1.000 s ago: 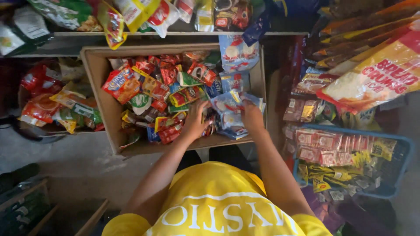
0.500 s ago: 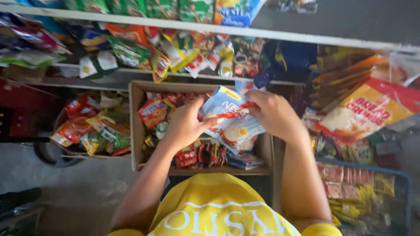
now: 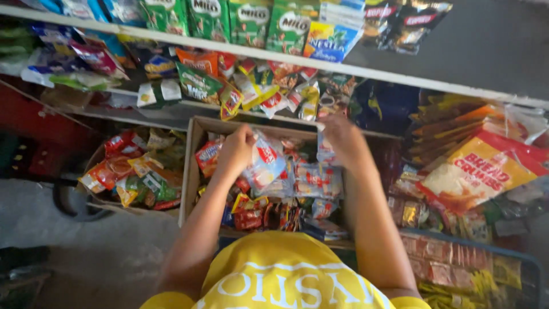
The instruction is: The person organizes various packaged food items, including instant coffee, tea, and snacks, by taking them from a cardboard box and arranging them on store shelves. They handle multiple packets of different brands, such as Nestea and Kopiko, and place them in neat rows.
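My left hand (image 3: 235,150) grips the top edge of a strip of pale blue and white snack packets (image 3: 269,163) with red marks. My right hand (image 3: 343,140) holds the other end of the strip, which hangs down (image 3: 320,183) between my arms. Both hands are raised over a cardboard box (image 3: 190,177) filled with several small colourful snack packets. My yellow shirt fills the bottom of the view.
A white shelf edge (image 3: 400,77) runs across the top with green packs (image 3: 251,23) and dark sachets hanging. A round basket of snack packets (image 3: 134,174) sits left of the box. Orange breadcrumb bags (image 3: 480,171) hang at right above a blue crate (image 3: 514,257).
Both hands lifted the blue and white packet strip out of the box and raised it toward the shelf. The view tilted up, showing more of the shelf.
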